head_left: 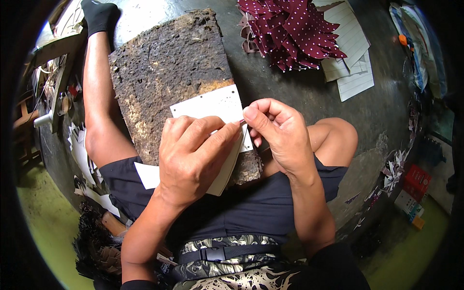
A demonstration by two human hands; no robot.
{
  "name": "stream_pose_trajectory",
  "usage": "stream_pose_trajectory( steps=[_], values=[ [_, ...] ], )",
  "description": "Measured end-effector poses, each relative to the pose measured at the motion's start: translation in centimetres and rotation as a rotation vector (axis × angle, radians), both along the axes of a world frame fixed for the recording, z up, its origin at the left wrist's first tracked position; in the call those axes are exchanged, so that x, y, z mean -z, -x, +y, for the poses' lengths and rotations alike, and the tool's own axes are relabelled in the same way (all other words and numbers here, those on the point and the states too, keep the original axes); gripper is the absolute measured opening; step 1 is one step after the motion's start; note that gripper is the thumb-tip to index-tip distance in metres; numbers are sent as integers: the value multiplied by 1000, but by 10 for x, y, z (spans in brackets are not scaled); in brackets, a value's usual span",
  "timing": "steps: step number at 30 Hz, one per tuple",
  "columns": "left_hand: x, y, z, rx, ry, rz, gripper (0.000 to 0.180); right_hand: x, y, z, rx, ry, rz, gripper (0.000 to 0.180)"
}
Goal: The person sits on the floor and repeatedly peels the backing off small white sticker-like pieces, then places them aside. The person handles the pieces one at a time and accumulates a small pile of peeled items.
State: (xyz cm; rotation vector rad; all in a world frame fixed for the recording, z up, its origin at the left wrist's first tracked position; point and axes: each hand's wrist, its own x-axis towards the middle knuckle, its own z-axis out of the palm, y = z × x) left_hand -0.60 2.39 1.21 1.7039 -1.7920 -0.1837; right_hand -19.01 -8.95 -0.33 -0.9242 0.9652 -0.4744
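A dark, rough, worn slab (169,63) lies in front of me between my legs. On its near right end rests a white sheet (210,103) with small holes near its corners and a cluster of dark specks. My left hand (186,154) is closed on several white cards (224,175), which stick out below its fingers. Thumb and forefinger of my right hand (280,130) pinch together just right of the left fingertips. A tiny dark reddish bit shows between the two hands; its kind is too small to tell.
A pile of maroon, white-dotted fabric pieces (292,34) lies at the far right, partly over lined paper sheets (357,82). Paper scraps (82,152) lie along the left. A wooden frame (58,58) stands at far left, and a red box (414,181) at right.
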Motion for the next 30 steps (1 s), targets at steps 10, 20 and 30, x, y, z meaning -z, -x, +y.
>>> stream_pose_trajectory(
  steps=[10, 20, 30],
  values=[
    [-3, -2, -1, 16, -41, -7, 42, 13, 8, -7, -84, -110, -91, 24],
    [-4, 4, -7, -34, -49, 2, 33, 21, 8, -5, -55, -108, -96, 27],
    [0, 5, -7, -56, -17, 3, 29, 27, 0, 1, -68, -52, -214, 27]
  ],
)
